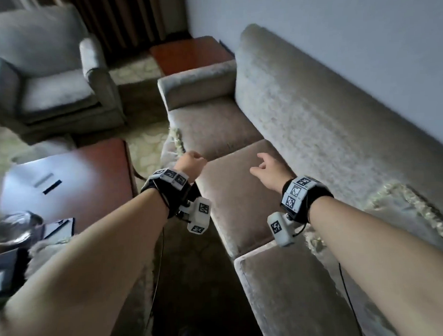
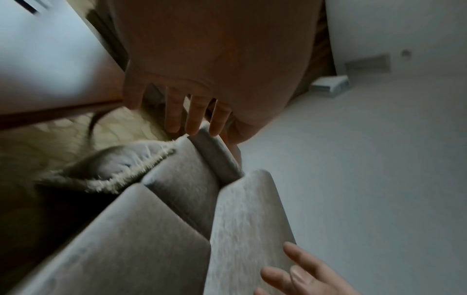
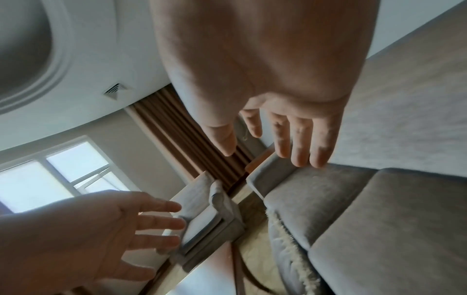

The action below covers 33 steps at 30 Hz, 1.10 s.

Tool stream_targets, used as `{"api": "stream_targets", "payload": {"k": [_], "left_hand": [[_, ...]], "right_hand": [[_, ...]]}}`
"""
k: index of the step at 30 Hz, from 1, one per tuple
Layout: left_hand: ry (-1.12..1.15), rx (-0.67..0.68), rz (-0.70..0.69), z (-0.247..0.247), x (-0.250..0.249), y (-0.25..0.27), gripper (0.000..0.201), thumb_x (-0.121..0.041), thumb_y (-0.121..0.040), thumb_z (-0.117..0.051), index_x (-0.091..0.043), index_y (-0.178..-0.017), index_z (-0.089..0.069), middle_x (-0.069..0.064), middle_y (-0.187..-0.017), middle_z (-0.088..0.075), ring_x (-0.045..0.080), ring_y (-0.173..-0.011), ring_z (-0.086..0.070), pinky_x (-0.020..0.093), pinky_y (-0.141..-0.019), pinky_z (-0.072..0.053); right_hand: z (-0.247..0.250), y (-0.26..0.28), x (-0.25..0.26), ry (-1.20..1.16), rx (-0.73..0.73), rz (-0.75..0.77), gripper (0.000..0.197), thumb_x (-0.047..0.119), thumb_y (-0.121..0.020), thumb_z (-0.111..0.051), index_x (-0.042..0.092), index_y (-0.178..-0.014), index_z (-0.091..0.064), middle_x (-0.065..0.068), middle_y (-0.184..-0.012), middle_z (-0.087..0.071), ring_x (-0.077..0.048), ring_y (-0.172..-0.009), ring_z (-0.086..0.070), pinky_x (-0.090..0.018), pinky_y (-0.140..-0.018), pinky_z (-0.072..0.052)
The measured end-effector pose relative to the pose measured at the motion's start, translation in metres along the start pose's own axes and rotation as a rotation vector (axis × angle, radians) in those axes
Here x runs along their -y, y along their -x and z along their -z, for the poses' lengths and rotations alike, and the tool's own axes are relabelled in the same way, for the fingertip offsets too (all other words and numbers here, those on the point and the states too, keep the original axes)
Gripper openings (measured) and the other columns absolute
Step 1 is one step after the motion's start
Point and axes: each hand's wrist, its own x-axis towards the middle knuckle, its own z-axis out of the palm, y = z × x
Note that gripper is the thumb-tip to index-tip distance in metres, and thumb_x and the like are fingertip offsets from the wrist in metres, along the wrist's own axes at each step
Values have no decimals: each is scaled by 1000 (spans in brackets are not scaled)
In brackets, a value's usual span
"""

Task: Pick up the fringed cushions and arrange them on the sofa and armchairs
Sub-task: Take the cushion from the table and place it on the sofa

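Note:
A grey fringed cushion [image 1: 171, 144] leans on the sofa's front edge by the carpet, also seen in the left wrist view [image 2: 118, 165] and the right wrist view [image 3: 286, 257]. My left hand [image 1: 194, 160] hovers just right of and above it, fingers straight and empty [image 2: 177, 119]. My right hand [image 1: 261, 164] is spread open over the sofa [image 1: 244, 192] middle seat, holding nothing [image 3: 262, 153]. A second fringed cushion [image 1: 402, 211] leans against the sofa back at the right. One armchair [image 1: 57, 93] stands at the upper left, its seat bare.
A glossy wooden coffee table [image 1: 72, 183] is to my left, with a glass bowl [image 1: 14, 228] and dark items at its near end. A small side table [image 1: 189, 54] fills the corner between sofa and armchair. Patterned carpet [image 1: 144, 155] lies between the furniture.

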Motion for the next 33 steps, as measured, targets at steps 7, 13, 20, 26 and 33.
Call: {"api": "stream_targets", "payload": {"k": [7, 13, 20, 26, 33], "left_hand": [[112, -132, 204, 139, 134, -5, 22, -17, -83, -54, -12, -62, -56, 7, -65, -57, 24, -70, -53, 28, -65, -39], [166, -254, 408, 206, 250, 25, 22, -26, -67, -47, -10, -52, -52, 2, -57, -54, 24, -66, -53, 25, -60, -39], [272, -342, 711, 216, 396, 67, 23, -32, -61, -47, -12, -58, -58, 13, -65, -65, 30, -68, -65, 31, -63, -50], [450, -477, 884, 198, 454, 100, 20, -11, -84, -54, -12, -68, -65, 16, -77, -67, 33, -82, -63, 33, -75, -48], [598, -560, 1209, 151, 524, 125, 28, -22, -85, -56, -15, -108, -72, 8, -119, -69, 31, -112, -62, 33, -99, -48]], "right_hand": [[-126, -48, 148, 151, 195, 229, 58, 28, -92, -61, 17, -145, -43, 1, -108, -54, -25, -110, -56, -34, -97, -42], [-250, -56, 233, 249, 419, 386, 56, 22, -93, -60, 12, -145, -41, -12, -116, -59, -25, -105, -58, -32, -93, -45], [-376, -50, 272, 440, 635, 507, 59, 30, -91, -60, 16, -145, -41, -10, -126, -60, -25, -111, -59, -31, -94, -45], [-469, -61, 282, 600, 798, 576, 58, 31, -92, -61, 17, -145, -41, -11, -128, -60, -25, -114, -58, -27, -89, -42], [-558, -81, 284, 810, 950, 639, 57, 29, -90, -62, 16, -143, -44, -9, -138, -57, -28, -125, -54, -32, -98, -42]]}}
